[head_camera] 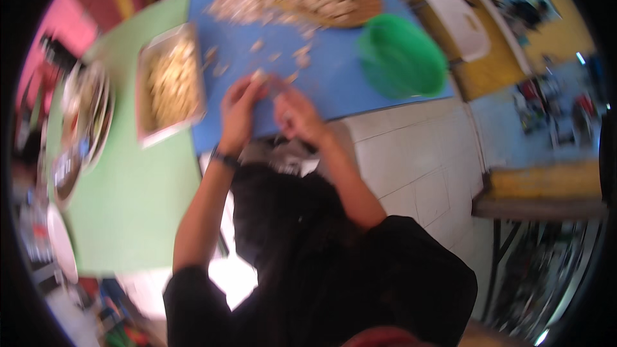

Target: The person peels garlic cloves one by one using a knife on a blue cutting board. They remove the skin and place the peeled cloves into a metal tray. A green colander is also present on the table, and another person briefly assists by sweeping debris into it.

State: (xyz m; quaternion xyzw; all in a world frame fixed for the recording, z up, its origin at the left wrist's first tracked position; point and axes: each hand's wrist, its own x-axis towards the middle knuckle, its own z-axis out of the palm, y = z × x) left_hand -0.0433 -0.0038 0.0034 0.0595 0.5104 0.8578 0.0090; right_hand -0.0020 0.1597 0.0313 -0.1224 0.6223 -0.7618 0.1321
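Over the near edge of a blue tabletop (332, 72), my left hand (241, 106) pinches a small pale piece (260, 75), perhaps a garlic clove. Close beside it, my right hand (299, 113) is closed on a small blurred tool (274, 89), possibly a knife, whose tip points at the piece. Beyond the hands, similar loose pieces (302, 55) and a heap of pale pinkish pieces (238, 4) lie on the blue surface. A round woven tray (373, 2) holds many more. To the left, a rectangular metal tray (144, 91) is filled with yellowish pieces.
A green plastic basin (402, 58) stands at the blue table's right edge. The green table (130, 202) adjoins on the left, with stacked plates or trays (103, 115) at its far side. A white chair back (458, 24) is at the upper right, above tiled floor.
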